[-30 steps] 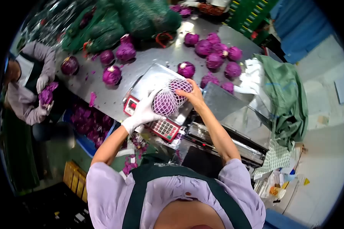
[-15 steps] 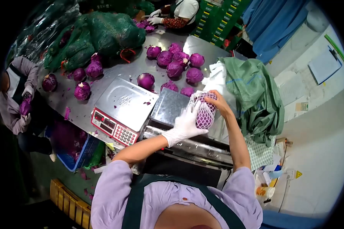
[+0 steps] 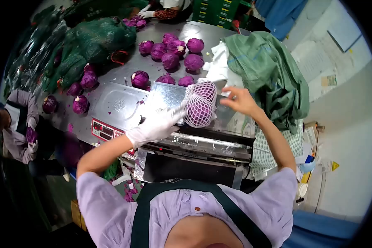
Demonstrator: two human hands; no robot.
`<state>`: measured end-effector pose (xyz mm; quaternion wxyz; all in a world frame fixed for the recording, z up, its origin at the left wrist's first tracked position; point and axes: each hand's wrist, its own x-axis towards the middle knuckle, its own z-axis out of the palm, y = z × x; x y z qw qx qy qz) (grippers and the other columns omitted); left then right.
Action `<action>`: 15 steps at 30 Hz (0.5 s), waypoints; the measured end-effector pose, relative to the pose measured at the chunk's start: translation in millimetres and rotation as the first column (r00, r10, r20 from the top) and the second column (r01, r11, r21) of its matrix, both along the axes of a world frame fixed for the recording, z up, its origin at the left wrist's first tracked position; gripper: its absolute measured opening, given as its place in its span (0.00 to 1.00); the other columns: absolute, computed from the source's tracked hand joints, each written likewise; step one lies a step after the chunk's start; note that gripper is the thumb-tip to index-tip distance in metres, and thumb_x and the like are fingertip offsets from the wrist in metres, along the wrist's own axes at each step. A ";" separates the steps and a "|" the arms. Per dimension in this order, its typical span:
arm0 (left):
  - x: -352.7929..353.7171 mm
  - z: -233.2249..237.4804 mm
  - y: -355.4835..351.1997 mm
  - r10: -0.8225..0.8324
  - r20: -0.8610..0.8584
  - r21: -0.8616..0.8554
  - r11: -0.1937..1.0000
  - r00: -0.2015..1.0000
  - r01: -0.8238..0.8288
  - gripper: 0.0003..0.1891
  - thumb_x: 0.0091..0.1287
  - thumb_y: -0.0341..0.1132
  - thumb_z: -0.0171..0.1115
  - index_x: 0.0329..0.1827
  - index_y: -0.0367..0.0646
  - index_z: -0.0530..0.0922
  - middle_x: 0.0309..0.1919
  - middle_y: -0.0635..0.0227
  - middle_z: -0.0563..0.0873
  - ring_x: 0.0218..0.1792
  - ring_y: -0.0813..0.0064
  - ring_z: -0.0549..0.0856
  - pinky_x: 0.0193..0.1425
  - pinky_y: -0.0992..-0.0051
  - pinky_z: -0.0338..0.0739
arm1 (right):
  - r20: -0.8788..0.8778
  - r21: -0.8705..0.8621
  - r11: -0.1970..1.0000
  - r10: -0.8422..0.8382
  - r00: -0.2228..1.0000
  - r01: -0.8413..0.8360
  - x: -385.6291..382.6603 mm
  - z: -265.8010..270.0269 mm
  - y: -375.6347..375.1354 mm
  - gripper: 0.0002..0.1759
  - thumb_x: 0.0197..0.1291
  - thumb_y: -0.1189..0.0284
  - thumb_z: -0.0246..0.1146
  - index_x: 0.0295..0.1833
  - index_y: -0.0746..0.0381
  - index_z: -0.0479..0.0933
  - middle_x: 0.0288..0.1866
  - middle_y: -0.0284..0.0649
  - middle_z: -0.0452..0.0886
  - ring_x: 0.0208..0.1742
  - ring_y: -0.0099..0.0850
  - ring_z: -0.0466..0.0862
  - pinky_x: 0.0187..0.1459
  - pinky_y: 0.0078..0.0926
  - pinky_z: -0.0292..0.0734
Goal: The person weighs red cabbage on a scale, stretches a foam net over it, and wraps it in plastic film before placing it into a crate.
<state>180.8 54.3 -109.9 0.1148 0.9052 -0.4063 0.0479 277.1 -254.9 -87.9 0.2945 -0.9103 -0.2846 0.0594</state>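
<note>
Head view, single frame.

**Thing in hand:** we log a round purple cabbage sleeved in white foam netting (image 3: pixel 199 105). It sits over the slanted plate of a silver steel wrapping machine (image 3: pixel 194 142), at the near edge of the grey steel desk (image 3: pixel 124 73).

**Hands:**
- Left hand (image 3: pixel 153 127), in a white glove: fingers spread, tips against the cabbage's left flank, not closed round it.
- Right hand (image 3: pixel 240 99), bare: fingers splayed, just right of the net and apart from it (it may be brushing clear film there; the blur defeats us).

**Work as it lies:**
- One head is netted and at the machine.
- The flat silver weighing scale with a red keypad (image 3: pixel 111 105) carries only purple scraps.
- A cluster of bare purple cabbages (image 3: pixel 171 51) lies un-netted further back, with more beside the bulging green mesh sacks (image 3: pixel 91 41).

**Hidden or poor:**
- We cannot make out whether the netted head rests on the plate or is lifted.
- A crumpled green woven cloth (image 3: pixel 273 70) covers the desk's right end.
- The lens rim cuts off the sacks.
- A co-worker in a lilac sleeve (image 3: pixel 16 128) at the left grips a cabbage.
- Another person's gloved hands (image 3: pixel 146 12) show at the top edge, too small to read.
</note>
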 end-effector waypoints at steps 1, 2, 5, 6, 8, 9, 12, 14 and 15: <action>-3.0 3.5 8.7 -0.178 0.055 0.265 0.951 0.982 0.158 0.29 0.56 0.37 0.59 0.63 0.45 0.65 0.62 0.55 0.67 0.40 0.61 0.80 0.38 0.67 0.77 | 0.039 -0.184 0.978 0.108 0.993 -0.099 -19.2 3.1 -7.0 0.23 0.49 0.62 0.66 0.50 0.57 0.75 0.45 0.37 0.80 0.43 0.35 0.79 0.36 0.30 0.76; -6.9 -0.6 15.9 -0.192 0.056 0.266 0.949 0.980 0.170 0.29 0.56 0.37 0.59 0.63 0.45 0.65 0.62 0.55 0.67 0.40 0.61 0.80 0.38 0.67 0.77 | 0.371 -0.248 0.930 0.349 0.861 -0.270 -39.1 -3.6 -13.4 0.22 0.41 0.66 0.69 0.45 0.57 0.76 0.43 0.34 0.80 0.41 0.34 0.79 0.35 0.31 0.77; -10.2 -30.0 34.8 -0.545 0.334 0.489 0.798 0.769 0.353 0.23 0.60 0.36 0.53 0.60 0.42 0.67 0.50 0.59 0.76 0.24 0.69 0.76 0.25 0.73 0.72 | 0.329 -0.578 0.714 0.647 0.688 -0.395 -88.1 -33.4 -21.2 0.17 0.49 0.68 0.60 0.47 0.57 0.73 0.54 0.39 0.73 0.43 0.33 0.75 0.31 0.31 0.77; -9.3 -33.5 36.7 -0.502 0.253 0.436 0.822 0.827 0.366 0.23 0.61 0.36 0.53 0.60 0.41 0.67 0.40 0.61 0.78 0.21 0.70 0.74 0.22 0.73 0.70 | 0.366 -0.564 0.713 0.668 0.648 -0.417 -97.7 -47.0 -22.4 0.16 0.49 0.69 0.58 0.47 0.57 0.73 0.54 0.38 0.73 0.42 0.32 0.74 0.30 0.30 0.76; -4.2 -49.0 42.7 -0.453 0.213 0.284 0.877 0.866 0.388 0.22 0.62 0.36 0.53 0.59 0.43 0.68 0.19 0.66 0.74 0.14 0.70 0.71 0.16 0.72 0.67 | 0.395 -0.478 0.721 0.687 0.610 -0.502 -109.0 -67.2 -20.7 0.15 0.47 0.71 0.58 0.44 0.59 0.74 0.52 0.36 0.74 0.39 0.30 0.74 0.27 0.28 0.73; 1.3 -54.8 42.5 -0.302 -0.072 0.198 0.930 0.951 0.310 0.20 0.62 0.37 0.53 0.58 0.46 0.70 0.23 0.64 0.77 0.18 0.68 0.75 0.20 0.69 0.70 | 0.399 -0.480 0.722 0.686 0.609 -0.499 -109.1 -74.6 -24.1 0.15 0.47 0.71 0.58 0.44 0.59 0.74 0.52 0.36 0.74 0.39 0.30 0.74 0.27 0.28 0.73; -4.7 -81.3 61.1 -0.223 -0.041 -0.176 0.961 0.974 0.213 0.12 0.64 0.36 0.53 0.48 0.44 0.77 0.33 0.63 0.83 0.28 0.68 0.80 0.29 0.69 0.77 | 0.371 -0.290 0.897 0.426 0.825 -0.333 -126.1 -79.2 -30.8 0.10 0.48 0.77 0.59 0.39 0.58 0.76 0.40 0.36 0.80 0.32 0.30 0.75 0.30 0.26 0.73; -32.4 -71.1 55.5 0.019 -0.667 -0.361 0.866 0.745 -0.345 0.08 0.66 0.33 0.53 0.42 0.41 0.77 0.32 0.66 0.83 0.24 0.80 0.78 0.28 0.78 0.76 | 0.326 -0.128 0.955 0.297 0.897 -0.269 -146.4 -84.7 -37.3 0.10 0.49 0.79 0.58 0.38 0.58 0.76 0.36 0.37 0.80 0.31 0.31 0.76 0.32 0.26 0.74; -50.9 -39.4 47.3 0.104 -0.894 -0.190 0.793 0.436 -0.579 0.07 0.67 0.33 0.53 0.41 0.40 0.77 0.30 0.67 0.82 0.22 0.83 0.78 0.27 0.81 0.75 | 0.257 0.035 0.983 0.168 0.952 -0.183 -154.9 -90.3 -45.2 0.09 0.49 0.81 0.57 0.37 0.59 0.76 0.32 0.37 0.80 0.30 0.31 0.78 0.34 0.27 0.75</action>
